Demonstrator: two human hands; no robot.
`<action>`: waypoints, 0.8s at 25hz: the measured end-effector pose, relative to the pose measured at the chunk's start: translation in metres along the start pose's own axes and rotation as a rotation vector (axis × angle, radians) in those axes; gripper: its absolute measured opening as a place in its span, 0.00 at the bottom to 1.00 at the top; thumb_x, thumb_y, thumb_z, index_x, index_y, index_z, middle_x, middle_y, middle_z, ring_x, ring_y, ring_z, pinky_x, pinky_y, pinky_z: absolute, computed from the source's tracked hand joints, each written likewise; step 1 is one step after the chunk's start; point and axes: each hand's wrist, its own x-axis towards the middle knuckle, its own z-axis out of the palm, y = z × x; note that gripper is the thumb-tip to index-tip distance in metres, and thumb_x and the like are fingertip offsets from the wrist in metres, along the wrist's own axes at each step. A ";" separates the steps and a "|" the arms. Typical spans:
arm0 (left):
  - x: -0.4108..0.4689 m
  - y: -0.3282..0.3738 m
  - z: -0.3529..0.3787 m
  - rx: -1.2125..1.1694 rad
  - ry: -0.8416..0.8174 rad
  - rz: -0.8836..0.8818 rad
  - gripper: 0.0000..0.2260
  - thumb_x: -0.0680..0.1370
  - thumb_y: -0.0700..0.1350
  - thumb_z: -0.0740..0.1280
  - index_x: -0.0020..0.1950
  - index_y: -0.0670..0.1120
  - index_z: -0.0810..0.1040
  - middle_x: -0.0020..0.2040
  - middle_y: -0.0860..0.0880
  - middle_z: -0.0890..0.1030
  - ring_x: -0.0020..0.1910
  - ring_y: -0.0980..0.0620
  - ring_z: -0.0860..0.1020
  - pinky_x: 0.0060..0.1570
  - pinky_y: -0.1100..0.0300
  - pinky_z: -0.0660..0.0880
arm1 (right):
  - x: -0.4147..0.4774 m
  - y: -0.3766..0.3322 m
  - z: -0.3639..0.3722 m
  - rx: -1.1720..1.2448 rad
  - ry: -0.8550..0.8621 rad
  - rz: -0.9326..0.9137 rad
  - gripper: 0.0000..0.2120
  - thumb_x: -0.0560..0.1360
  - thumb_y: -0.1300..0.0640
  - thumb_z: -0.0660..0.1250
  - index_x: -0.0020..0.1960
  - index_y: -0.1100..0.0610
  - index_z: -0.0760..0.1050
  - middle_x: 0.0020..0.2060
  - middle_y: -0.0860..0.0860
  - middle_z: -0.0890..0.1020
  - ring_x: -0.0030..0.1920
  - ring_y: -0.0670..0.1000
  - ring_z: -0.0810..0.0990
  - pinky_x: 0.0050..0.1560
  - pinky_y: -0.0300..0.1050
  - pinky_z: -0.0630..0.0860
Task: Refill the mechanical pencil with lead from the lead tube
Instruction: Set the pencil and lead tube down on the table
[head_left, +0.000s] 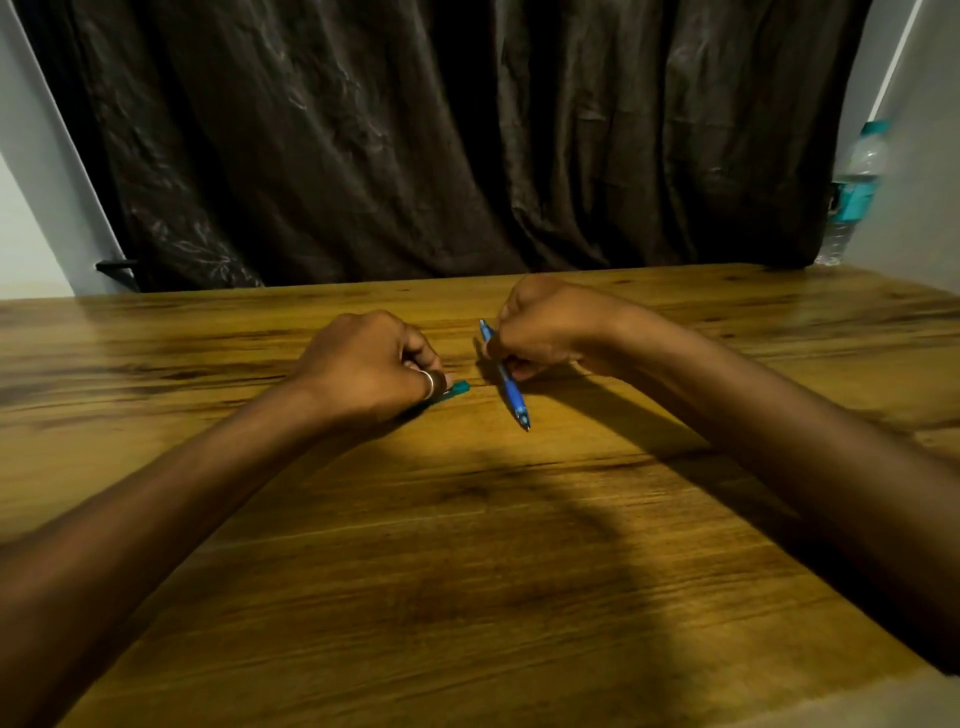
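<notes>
My right hand (545, 325) is closed around a blue mechanical pencil (511, 392). The pencil slants toward me with its tip low over the wooden table (467, 545) and its back end sticking up past my fingers. My left hand (371, 364), with a ring on one finger, rests on the table and is closed on a teal lead tube (458, 388). Only the tube's right end shows beyond my fingers; the rest is hidden under the hand. The two hands are a short gap apart.
A dark curtain (441, 140) hangs behind the table's far edge. A clear water bottle (854, 192) with a teal label stands at the far right corner. My forearms cast shadows across the near part of the table.
</notes>
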 end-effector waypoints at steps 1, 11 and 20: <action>0.000 0.000 0.001 -0.013 -0.008 -0.005 0.04 0.75 0.50 0.72 0.48 0.54 0.86 0.40 0.57 0.85 0.38 0.61 0.80 0.33 0.62 0.73 | -0.001 0.000 0.002 -0.045 -0.024 0.004 0.04 0.74 0.61 0.71 0.43 0.62 0.83 0.40 0.56 0.87 0.43 0.52 0.87 0.51 0.50 0.84; 0.003 0.013 0.027 -0.530 0.044 -0.247 0.05 0.77 0.37 0.71 0.43 0.46 0.83 0.29 0.50 0.86 0.27 0.59 0.84 0.24 0.70 0.74 | -0.011 -0.005 0.008 -0.278 -0.047 -0.029 0.09 0.74 0.57 0.72 0.35 0.56 0.80 0.22 0.47 0.79 0.20 0.41 0.75 0.23 0.33 0.68; 0.003 0.011 0.033 -0.292 0.124 -0.050 0.05 0.78 0.39 0.70 0.48 0.48 0.82 0.32 0.50 0.85 0.27 0.61 0.82 0.25 0.73 0.72 | -0.010 -0.005 0.004 -0.142 -0.168 -0.002 0.05 0.75 0.63 0.70 0.40 0.61 0.79 0.33 0.53 0.83 0.27 0.44 0.83 0.32 0.36 0.80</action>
